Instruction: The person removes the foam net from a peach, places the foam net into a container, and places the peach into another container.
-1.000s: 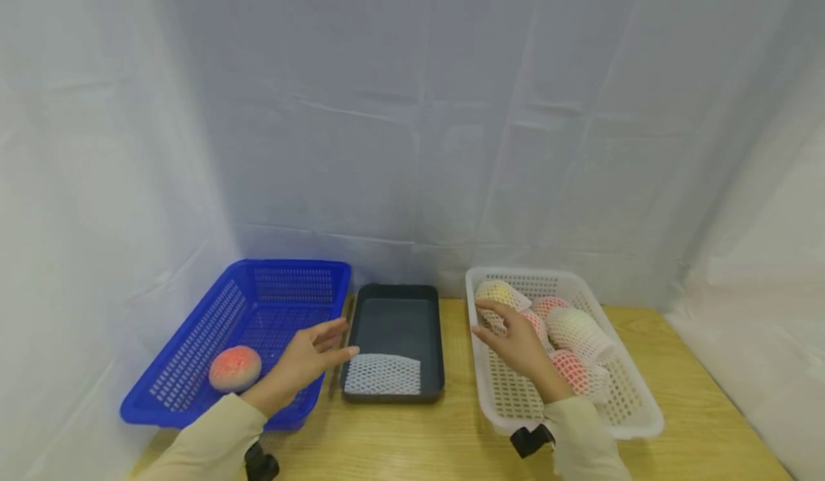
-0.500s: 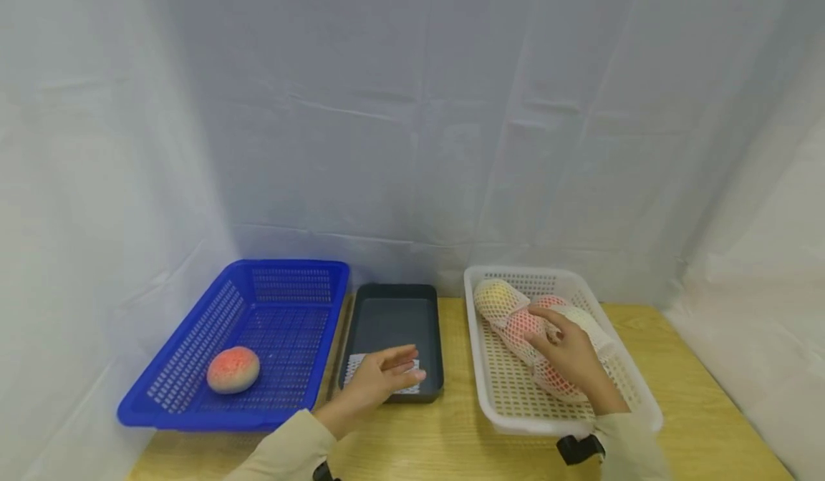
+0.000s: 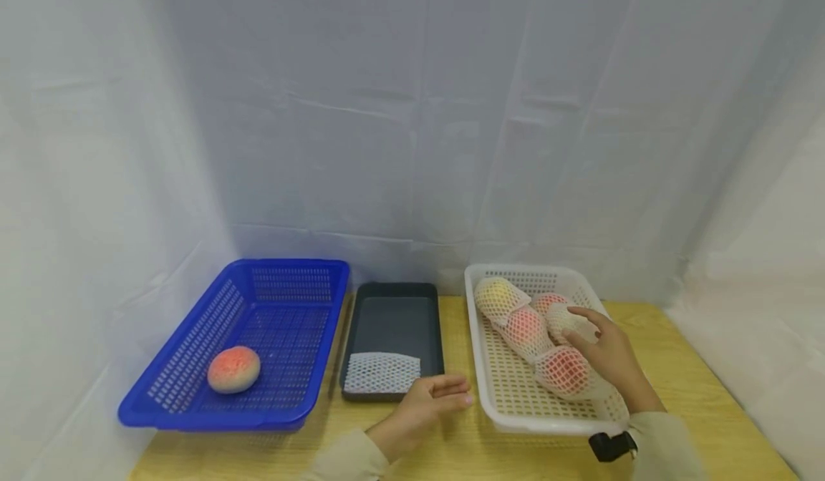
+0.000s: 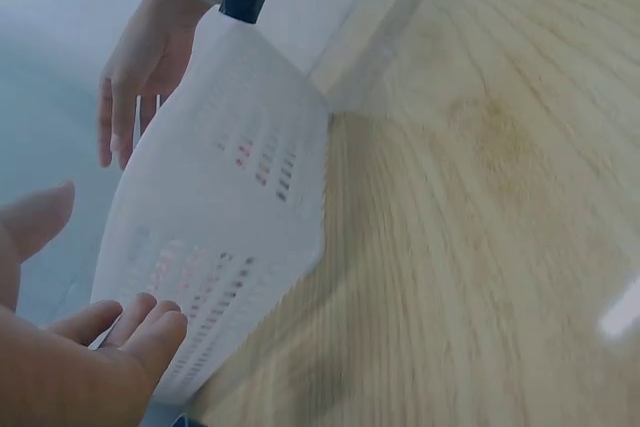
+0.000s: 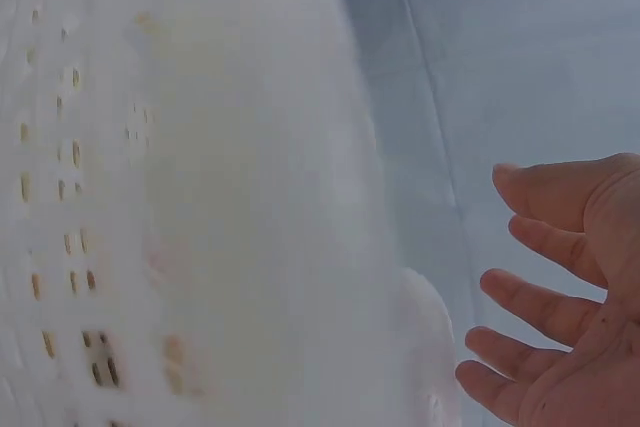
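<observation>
My right hand (image 3: 609, 348) hovers over the right side of the white basket (image 3: 486, 395), holding nothing, its fingers relaxed and apart in the right wrist view. Several fruits in white foam nets lie in that basket: a yellow one (image 3: 496, 298), a pinkish one (image 3: 525, 327) and a red one (image 3: 563, 370) among them. A paler netted fruit (image 3: 561, 320) is partly hidden behind my right fingers. My left hand (image 3: 425, 406), also holding nothing, is between the dark tray (image 3: 393, 316) and the white basket; the left wrist view shows its fingers (image 4: 150, 337) loosely extended near the basket wall.
On the left stands a blue basket (image 3: 329, 338) with one bare peach (image 3: 234, 370) inside. A flat white foam net (image 3: 382, 373) lies at the tray's near end. Everything rests on a wooden table (image 3: 696, 388), with pale sheeting (image 3: 412, 144) behind and on both sides.
My left hand has moved right, from beside the blue basket past the tray toward the white basket. My right hand has shifted right across the netted fruits, which now show more fully.
</observation>
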A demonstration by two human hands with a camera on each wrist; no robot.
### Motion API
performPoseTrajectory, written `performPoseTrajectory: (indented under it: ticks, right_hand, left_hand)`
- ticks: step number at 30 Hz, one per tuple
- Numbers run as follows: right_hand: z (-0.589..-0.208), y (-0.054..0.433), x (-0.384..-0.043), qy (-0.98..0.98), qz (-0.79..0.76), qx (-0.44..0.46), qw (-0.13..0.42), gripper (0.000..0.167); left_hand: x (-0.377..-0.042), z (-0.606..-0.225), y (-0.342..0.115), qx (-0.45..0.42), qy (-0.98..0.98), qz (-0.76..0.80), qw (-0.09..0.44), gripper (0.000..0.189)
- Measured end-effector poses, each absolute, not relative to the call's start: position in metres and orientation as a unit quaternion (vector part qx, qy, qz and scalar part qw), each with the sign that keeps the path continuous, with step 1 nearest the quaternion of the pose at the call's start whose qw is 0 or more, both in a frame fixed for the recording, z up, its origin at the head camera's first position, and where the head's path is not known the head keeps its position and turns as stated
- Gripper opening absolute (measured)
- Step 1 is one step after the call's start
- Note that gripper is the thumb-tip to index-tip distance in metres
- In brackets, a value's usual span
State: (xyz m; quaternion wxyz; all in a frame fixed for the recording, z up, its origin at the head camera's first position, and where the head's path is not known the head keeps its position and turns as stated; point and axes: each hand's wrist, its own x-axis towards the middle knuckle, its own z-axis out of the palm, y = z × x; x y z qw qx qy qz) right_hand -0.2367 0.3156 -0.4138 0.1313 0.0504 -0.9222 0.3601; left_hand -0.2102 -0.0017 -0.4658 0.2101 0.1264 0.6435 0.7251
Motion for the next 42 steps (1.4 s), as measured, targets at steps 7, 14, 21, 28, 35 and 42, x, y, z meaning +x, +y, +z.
performPoseTrajectory:
  ticks: [7, 14, 21, 28, 35, 42]
  right_hand:
    - [-0.410, 0.323, -0.245, -0.941, 0.313, 0.049, 0.120, 0.051]
    - [-0.401, 0.328, -0.252, -0.952, 0.289, 0.063, 0.073, 0.056]
    - [-0.400, 0.336, -0.268, -0.951, 0.302, 0.067, 0.021, 0.059]
    - [-0.410, 0.343, -0.285, -0.939, 0.340, 0.034, -0.030, 0.064]
    - [-0.422, 0.343, -0.296, -0.942, 0.331, 0.008, -0.054, 0.078]
    - [-0.428, 0.340, -0.296, -0.956, 0.287, 0.013, -0.055, 0.093]
  left_hand:
    - [-0.204, -0.470, 0.014, 0.111, 0.629, 0.736, 0.223, 0.049]
    - [-0.202, -0.468, 0.021, 0.089, 0.598, 0.763, 0.229, 0.049]
    - [-0.199, -0.471, 0.029, 0.067, 0.573, 0.790, 0.209, 0.042]
    - [-0.198, -0.473, 0.034, 0.057, 0.578, 0.790, 0.196, 0.039]
    - [-0.197, -0.472, 0.035, 0.058, 0.576, 0.792, 0.192, 0.039]
    - [-0.197, -0.470, 0.034, 0.056, 0.577, 0.791, 0.193, 0.039]
